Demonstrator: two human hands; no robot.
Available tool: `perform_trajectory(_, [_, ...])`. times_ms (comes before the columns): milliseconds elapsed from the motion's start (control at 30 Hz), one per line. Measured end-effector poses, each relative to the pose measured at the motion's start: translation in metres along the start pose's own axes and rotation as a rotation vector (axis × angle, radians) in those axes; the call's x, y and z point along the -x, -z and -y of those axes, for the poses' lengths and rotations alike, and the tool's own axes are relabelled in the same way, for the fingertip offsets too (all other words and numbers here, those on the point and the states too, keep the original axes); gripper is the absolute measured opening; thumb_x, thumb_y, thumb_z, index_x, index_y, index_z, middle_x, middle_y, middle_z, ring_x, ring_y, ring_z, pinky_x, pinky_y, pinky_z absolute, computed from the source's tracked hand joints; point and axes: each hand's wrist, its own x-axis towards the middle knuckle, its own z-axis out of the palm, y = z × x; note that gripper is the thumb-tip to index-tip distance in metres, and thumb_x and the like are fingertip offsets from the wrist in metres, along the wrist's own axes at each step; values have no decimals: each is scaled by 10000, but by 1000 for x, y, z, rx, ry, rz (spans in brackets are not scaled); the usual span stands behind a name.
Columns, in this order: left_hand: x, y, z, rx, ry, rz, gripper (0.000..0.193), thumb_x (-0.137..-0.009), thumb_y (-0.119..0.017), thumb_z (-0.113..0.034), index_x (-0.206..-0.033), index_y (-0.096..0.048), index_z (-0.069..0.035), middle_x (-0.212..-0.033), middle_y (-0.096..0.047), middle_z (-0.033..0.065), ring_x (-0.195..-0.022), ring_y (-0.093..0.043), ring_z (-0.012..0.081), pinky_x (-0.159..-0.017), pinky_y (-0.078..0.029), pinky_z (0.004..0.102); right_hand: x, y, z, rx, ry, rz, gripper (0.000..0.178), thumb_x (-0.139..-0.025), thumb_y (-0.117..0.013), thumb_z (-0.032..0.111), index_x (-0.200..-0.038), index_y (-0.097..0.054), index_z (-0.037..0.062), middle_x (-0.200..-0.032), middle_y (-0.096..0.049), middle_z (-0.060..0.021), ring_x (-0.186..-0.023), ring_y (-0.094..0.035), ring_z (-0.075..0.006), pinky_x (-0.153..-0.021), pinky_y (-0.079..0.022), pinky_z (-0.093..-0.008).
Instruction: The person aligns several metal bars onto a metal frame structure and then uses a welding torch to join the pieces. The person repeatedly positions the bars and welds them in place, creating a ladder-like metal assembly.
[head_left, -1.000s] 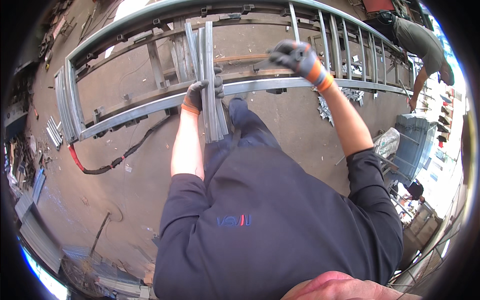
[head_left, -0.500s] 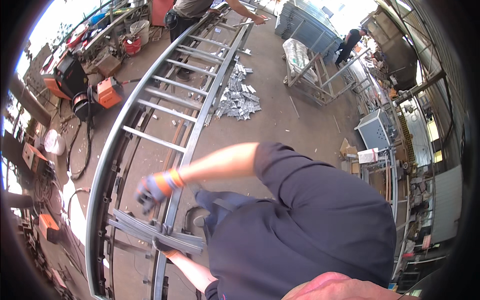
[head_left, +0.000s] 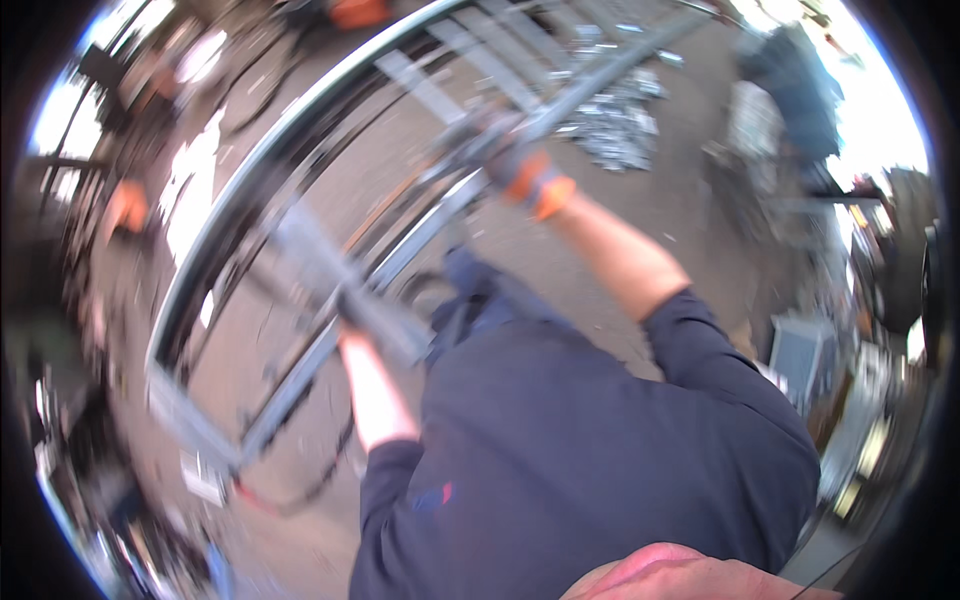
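Seemingly, handling is the step: the left hand [head_left: 350, 308] clasps metal bars [head_left: 318, 243] across the frame [head_left: 430, 228]; the right hand [head_left: 497, 150], grip too blurred to tell, is farther right along it. Next calls for steadiness.

The one view looks down from the person's head. It is very wide, so straight things bend near its round, dark edge. The dark shirt [head_left: 600, 430] is close and big at the bottom. The metal frame [head_left: 430, 228] is farther off, higher up, and lies slanted. The floor [head_left: 560, 270] is below.
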Motion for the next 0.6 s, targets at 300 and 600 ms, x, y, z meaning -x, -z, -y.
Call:
perform_trajectory(300, [16, 4, -7, 359, -28, 631, 762, -848, -817, -367, -1470, -500, -62, -914, -487, 7, -801, -501, 141, -749, -419, 336, -66, 45, 115, 235, 280, -257, 173, -1037, -644, 159, -1130, -691, 20, -835, -687, -26, -740, -672, -183, -656, -534, -324])
perform_trajectory(600, [20, 0, -15, 354, 2, 539, 827, -770, -854, -402, -1432, -510, -46, -849, -455, 4, -768, -485, 168, -714, -419, 343, -129, -47, -38, -559, 14, 190, 473, -1123, -461, 499, -1067, -646, 68, -601, -441, 18, -477, -428, -102, -458, -363, -292])
